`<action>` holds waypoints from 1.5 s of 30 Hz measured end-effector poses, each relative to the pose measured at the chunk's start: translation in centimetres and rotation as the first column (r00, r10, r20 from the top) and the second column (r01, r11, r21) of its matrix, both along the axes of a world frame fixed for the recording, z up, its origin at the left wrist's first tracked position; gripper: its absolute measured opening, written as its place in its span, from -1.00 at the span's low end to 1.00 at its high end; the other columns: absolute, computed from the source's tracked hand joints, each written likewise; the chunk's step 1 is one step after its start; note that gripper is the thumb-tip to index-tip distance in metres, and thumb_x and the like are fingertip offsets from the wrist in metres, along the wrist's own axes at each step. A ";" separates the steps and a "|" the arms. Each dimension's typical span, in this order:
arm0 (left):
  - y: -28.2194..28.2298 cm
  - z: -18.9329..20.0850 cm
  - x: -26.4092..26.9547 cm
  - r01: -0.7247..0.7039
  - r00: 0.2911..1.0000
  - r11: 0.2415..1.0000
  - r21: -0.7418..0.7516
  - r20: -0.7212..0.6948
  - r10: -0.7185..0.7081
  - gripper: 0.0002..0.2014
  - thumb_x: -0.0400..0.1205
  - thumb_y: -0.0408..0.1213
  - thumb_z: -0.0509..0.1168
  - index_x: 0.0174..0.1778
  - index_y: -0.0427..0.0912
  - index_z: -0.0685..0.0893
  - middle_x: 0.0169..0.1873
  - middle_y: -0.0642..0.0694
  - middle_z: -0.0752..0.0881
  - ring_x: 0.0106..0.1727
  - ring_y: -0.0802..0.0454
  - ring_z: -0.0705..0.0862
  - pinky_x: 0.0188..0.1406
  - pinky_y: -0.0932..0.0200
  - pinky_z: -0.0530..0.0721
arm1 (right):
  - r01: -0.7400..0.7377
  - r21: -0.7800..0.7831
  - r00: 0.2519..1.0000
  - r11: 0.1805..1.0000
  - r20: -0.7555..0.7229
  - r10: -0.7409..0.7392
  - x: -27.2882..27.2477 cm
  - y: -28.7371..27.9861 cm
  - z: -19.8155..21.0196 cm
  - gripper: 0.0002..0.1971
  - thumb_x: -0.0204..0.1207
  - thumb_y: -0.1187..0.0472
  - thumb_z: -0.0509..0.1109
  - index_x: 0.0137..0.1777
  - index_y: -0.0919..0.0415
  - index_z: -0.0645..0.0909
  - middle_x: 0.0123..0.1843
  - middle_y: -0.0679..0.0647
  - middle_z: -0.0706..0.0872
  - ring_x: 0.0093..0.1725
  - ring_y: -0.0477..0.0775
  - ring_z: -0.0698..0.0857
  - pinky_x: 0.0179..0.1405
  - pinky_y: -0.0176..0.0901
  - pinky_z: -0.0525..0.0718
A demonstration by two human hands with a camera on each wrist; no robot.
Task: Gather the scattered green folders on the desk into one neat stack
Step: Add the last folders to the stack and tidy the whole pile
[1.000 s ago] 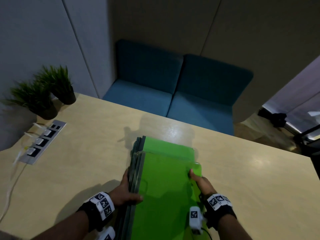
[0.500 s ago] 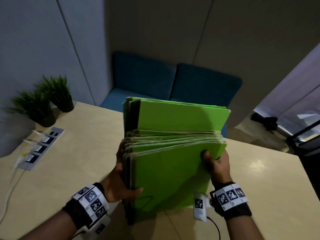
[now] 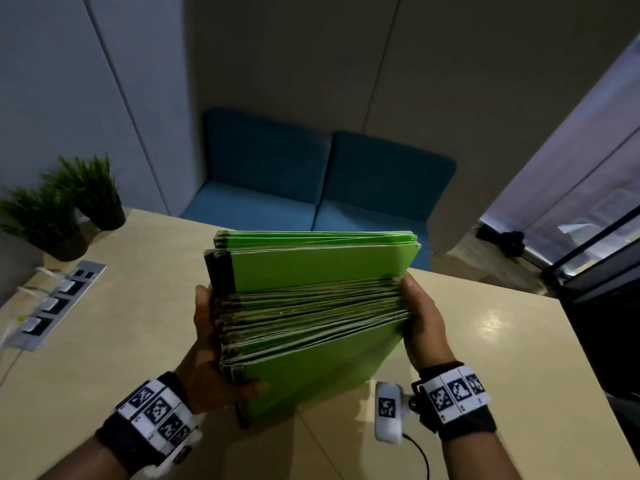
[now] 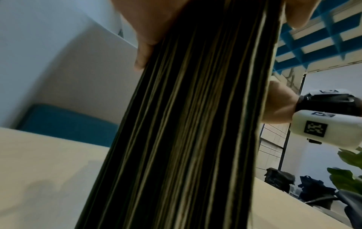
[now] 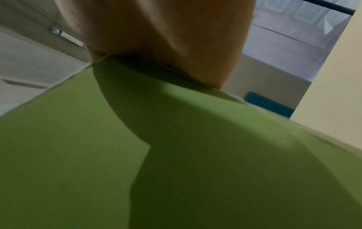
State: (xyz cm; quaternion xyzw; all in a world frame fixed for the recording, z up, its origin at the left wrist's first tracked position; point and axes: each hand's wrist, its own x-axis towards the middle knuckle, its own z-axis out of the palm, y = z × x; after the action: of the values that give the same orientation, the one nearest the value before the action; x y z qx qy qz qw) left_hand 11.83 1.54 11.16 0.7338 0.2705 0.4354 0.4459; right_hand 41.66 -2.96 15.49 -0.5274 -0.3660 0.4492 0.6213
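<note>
The green folders (image 3: 311,327) have risen further off the desk (image 3: 131,306), upright between left hand (image 3: 211,358) and right hand (image 3: 424,327), both gripping opposite edges.

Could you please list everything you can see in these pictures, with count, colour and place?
folders: one thick stack, green, stood on edge on the desk between both hands
desk: one, pale wood, under the stack
potted plants: two, green, far left corner of the desk
socket strip: one, grey, left edge of the desk
sofa: one, blue, beyond the desk
left hand: grip on the stack's spine side
right hand: grip on the stack's open side
</note>
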 end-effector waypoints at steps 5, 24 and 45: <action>-0.3 -0.8 0.0 -0.129 0.991 0.986 0.109 0.059 0.123 0.03 0.44 -0.11 0.54 0.69 -0.01 -0.02 0.64 -0.18 0.04 0.64 -0.02 0.24 0.53 -0.01 0.42 | 0.031 -0.067 0.985 0.997 -0.166 -0.042 -0.7 0.7 0.1 -0.58 0.65 0.18 0.12 0.44 0.22 0.58 0.33 0.19 0.72 0.29 0.17 0.69 0.23 0.04 0.59; 1.0 -1.7 0.5 -0.068 0.971 0.989 -0.128 0.220 0.095 0.16 0.35 -0.39 0.46 0.63 0.36 -0.20 0.61 -0.50 -0.02 0.59 -0.41 0.22 0.52 -0.28 0.35 | 0.026 -0.012 0.979 1.000 -0.203 -0.028 -0.5 2.7 -1.3 -0.62 0.64 -0.09 0.18 -0.04 0.02 0.83 -0.07 0.06 0.84 -0.07 0.01 0.80 -0.02 -0.02 0.67; 2.0 -2.8 -3.9 -0.233 0.969 0.892 -0.386 -0.174 0.178 0.01 0.15 0.19 0.64 0.43 -0.18 0.38 0.32 -0.11 0.61 0.32 0.01 0.65 0.24 0.02 0.66 | 0.103 0.164 0.893 0.981 0.419 -0.164 -2.6 4.6 -5.3 -0.51 0.33 -0.58 0.18 0.09 -0.39 0.64 0.01 -0.40 0.76 0.03 -0.42 0.69 -0.02 -0.42 0.61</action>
State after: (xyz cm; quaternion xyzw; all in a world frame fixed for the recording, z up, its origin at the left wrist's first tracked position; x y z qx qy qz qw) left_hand 7.96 3.57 8.32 0.6207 0.4598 0.3646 0.5200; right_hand 39.02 1.61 10.20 -0.5935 -0.4870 0.2515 0.5893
